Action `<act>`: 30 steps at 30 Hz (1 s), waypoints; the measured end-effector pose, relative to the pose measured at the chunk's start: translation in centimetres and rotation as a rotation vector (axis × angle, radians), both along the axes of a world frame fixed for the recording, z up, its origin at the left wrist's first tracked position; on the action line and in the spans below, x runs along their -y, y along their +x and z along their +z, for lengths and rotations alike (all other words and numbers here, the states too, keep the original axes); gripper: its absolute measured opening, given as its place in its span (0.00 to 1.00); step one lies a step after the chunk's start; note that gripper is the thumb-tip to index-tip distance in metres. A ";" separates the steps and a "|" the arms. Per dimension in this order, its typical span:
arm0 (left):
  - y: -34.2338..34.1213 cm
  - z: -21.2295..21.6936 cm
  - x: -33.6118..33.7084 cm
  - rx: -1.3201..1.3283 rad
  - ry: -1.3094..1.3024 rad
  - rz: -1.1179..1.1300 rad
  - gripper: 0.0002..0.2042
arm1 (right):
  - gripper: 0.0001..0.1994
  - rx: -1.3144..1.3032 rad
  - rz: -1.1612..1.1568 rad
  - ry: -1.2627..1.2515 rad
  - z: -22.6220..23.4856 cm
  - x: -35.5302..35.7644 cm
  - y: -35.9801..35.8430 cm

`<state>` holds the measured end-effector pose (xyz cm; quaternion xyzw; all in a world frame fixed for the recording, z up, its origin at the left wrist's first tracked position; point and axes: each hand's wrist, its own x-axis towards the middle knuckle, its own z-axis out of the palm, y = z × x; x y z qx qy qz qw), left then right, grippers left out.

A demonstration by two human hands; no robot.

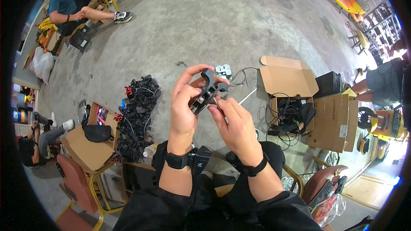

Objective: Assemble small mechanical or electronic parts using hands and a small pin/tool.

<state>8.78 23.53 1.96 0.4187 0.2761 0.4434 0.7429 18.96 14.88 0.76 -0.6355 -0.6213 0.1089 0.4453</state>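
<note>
A dark grey plastic part [204,93] with curved, hook-like ends is gripped in my left hand [184,107], its fingers wrapped round the back and the thumb in front. A small metal piece shows inside the part's body. My right hand [237,126] is closed in a pinch against the part's right side; what lies between its fingertips is too small to make out. Beyond the hands, a silver-grey metal block [223,72] rests on the concrete floor. A thin pale rod [248,96] shows beside my right index finger; whether it is held or lying down, I cannot tell.
Left of my hands lies a heap of black parts [138,115] with cables, beside an open cardboard box [92,147] with a black pouch. At right stand an open carton [284,75] of black cables and a closed carton [329,122]. Other people sit at left; another stands at right.
</note>
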 end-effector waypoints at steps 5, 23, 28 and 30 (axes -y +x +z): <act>-0.1 0.7 0.1 0.013 -0.081 0.030 0.22 | 0.13 -0.184 0.099 -0.031 1.0 0.1 -0.1; -1.6 0.3 -0.4 0.096 -0.178 -0.025 0.24 | 0.13 -0.878 0.215 -0.202 0.5 0.2 -1.2; -1.8 0.5 -0.3 0.064 -0.157 -0.037 0.24 | 0.06 -0.502 0.157 -0.039 0.1 -0.1 -1.2; -1.6 0.4 -0.2 0.051 -0.131 -0.027 0.24 | 0.10 -0.058 0.076 0.025 -0.1 -0.1 -1.0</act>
